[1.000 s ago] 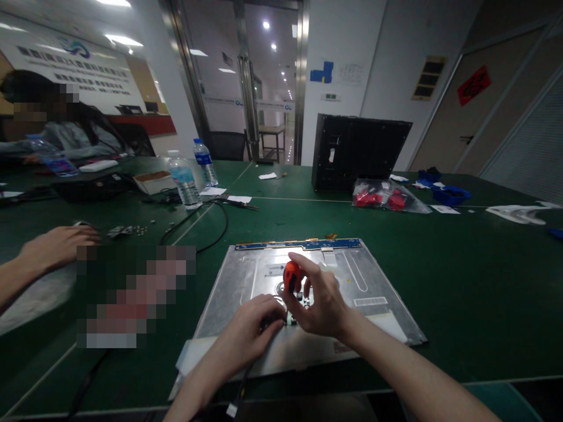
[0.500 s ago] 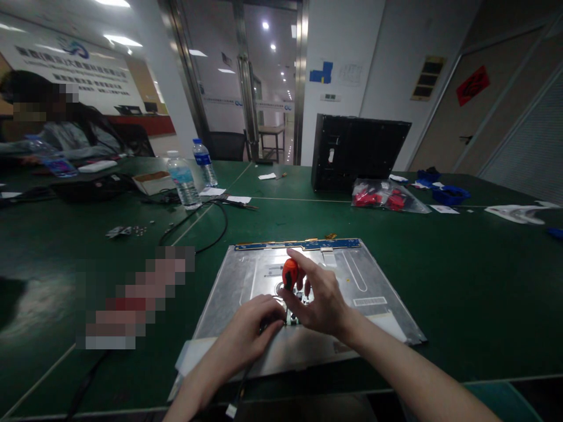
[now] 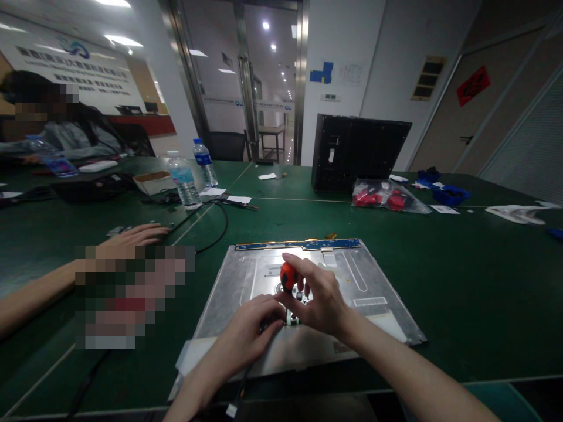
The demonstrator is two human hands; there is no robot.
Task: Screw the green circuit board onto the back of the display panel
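My right hand (image 3: 319, 296) grips a screwdriver (image 3: 288, 276) by its orange and black handle. The tool stands nearly upright over a small green circuit board (image 3: 292, 317) near the middle of a flat metal display panel (image 3: 373, 278). My left hand (image 3: 259, 319) rests on the panel beside that board, fingers curled and thumb pinched in around a black cable (image 3: 243, 384). From under this hand the cable runs toward the table's front edge and ends in a white plug (image 3: 231, 409). The screwdriver's tip and most of the board are hidden by my fingers.
Another person's hand (image 3: 141, 235) lies on the table to the left, near a blurred-out patch. Beyond stand water bottles (image 3: 183, 181) and a black monitor-like casing (image 3: 360, 152), with a plastic bag of red parts (image 3: 387, 198) before it. Blue trays (image 3: 451, 194) sit at the back right.
Another person's hand has come in from the left over the small metal parts. My right hand has turned the screwdriver handle slightly and shifted it a little left; my left hand stays put.
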